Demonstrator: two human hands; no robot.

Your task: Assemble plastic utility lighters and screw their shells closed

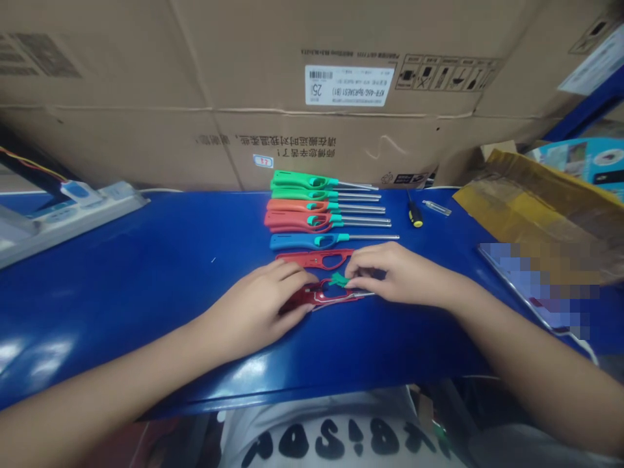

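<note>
An opened red lighter body [319,298] lies on the blue table, its wire and metal rod showing. My left hand [273,299] wraps over its handle end and grips it; the fingertips are partly hidden. In a pinch, my right hand [390,273] holds a small green plastic piece [339,279] above the ring-shaped opening of that body. A second red half shell [316,259] rests just behind, close to both hands. Beyond it lies a whole blue lighter [312,242], with red lighters [297,221], an orange lighter [287,205] and green lighters [295,179] in a row.
A large cardboard box [219,71] walls off the table's back. Back right are a screwdriver [415,216] and a small clear tube [437,207]. A taped carton [536,214] and a blurred phone-like object stand right; a power strip [82,211] sits left.
</note>
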